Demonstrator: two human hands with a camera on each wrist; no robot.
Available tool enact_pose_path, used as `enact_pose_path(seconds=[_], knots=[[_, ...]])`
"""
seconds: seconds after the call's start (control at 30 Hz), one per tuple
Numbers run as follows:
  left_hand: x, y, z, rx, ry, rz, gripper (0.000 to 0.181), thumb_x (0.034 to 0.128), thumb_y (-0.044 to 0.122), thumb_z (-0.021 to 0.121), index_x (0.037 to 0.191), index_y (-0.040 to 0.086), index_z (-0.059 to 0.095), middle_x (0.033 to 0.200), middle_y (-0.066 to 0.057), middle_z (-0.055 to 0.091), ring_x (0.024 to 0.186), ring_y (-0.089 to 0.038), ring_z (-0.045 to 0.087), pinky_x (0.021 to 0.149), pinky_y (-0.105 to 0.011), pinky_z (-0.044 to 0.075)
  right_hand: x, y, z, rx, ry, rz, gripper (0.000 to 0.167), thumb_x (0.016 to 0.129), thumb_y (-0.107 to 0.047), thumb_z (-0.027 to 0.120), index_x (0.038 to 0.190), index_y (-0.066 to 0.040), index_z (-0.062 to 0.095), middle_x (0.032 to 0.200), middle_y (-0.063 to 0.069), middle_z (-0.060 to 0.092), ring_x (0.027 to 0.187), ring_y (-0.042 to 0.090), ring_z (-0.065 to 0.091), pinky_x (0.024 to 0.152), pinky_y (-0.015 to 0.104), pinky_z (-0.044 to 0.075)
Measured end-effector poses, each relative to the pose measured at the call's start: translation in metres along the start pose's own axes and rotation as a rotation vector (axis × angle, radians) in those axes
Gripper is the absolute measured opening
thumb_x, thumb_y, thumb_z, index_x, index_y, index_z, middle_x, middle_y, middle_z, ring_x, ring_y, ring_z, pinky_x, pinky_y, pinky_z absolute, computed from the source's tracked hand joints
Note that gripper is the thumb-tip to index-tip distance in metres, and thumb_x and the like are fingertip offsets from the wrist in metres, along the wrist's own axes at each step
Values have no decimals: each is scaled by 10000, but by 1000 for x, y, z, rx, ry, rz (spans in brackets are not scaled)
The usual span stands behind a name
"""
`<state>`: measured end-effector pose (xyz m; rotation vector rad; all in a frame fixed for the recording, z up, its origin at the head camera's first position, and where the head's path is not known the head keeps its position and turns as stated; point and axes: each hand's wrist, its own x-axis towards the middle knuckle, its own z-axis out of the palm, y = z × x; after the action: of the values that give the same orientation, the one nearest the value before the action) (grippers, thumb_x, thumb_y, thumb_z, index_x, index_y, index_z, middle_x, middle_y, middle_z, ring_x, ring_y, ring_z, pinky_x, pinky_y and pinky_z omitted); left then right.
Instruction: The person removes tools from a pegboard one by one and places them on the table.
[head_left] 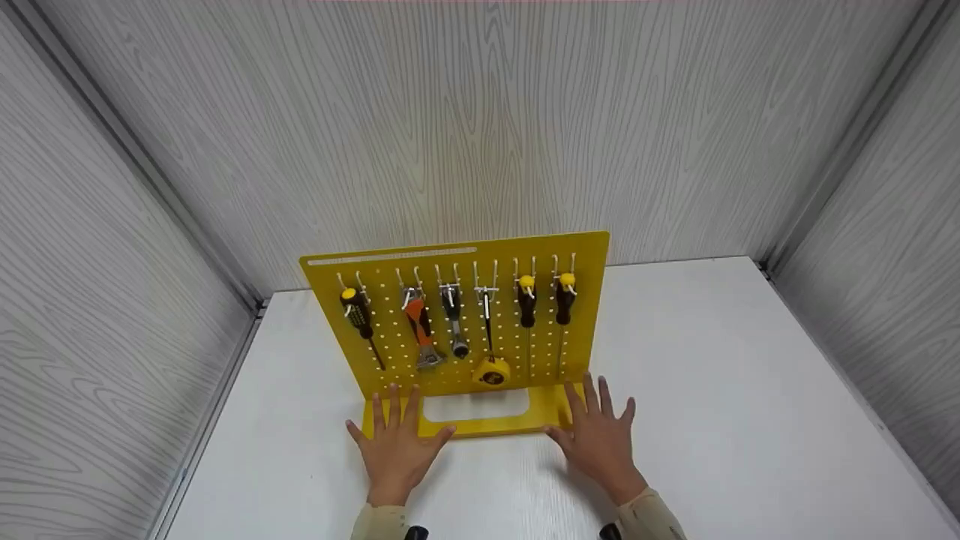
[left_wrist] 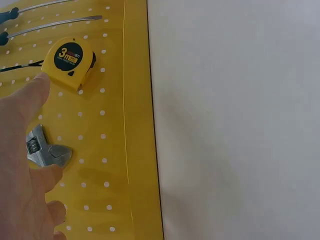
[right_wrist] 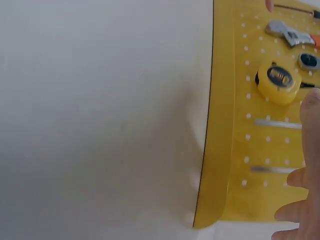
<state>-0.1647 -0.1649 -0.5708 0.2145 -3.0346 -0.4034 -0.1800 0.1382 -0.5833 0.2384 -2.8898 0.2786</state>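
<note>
A yellow pegboard [head_left: 540, 251] stands upright on the table, tools hanging from its white hooks. From left to right hang a short screwdriver [head_left: 357, 313], an adjustable wrench [head_left: 419, 322] with an orange and black grip, a ratchet wrench [head_left: 452, 304], a yellow tape measure [head_left: 492, 372] and two long screwdrivers [head_left: 527, 306]. My left hand [head_left: 396, 459] is spread with straight fingers over the left end of the board's base. Over the right end, my right hand [head_left: 600, 444] spreads likewise. Neither hand holds anything; whether the fingertips touch the base I cannot tell.
The board's base [head_left: 480, 429] has a wide cutout, and a narrow slot runs along the top edge. Beneath it is a white table [head_left: 712, 390]. Grey wood-grain panels [head_left: 465, 127] enclose the back and both sides.
</note>
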Motion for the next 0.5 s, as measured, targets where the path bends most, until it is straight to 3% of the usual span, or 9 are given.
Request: enact_pose_path(seconds=[0.3,0.5], knots=[[7,-20,-28,-10,-17,-69,975,788,811,445,1545,243,207,1633,-107,55,1493,-400,-6,1066,-712,-141,7,-37,-5,35,81,-121,762,828,-648,582,1404,-163,466,1424,155,487,1323,398,438,989,643,342],[13,-35,-53,-11,19,-75,988,806,782,462,1552,216,149,1630,-120,28,1496,-389,-6,1085,-692,-137,11,-58,-3,77,51,-188,733,838,-630,588,1384,-157,464,1404,134,489,1284,352,486,993,555,392]])
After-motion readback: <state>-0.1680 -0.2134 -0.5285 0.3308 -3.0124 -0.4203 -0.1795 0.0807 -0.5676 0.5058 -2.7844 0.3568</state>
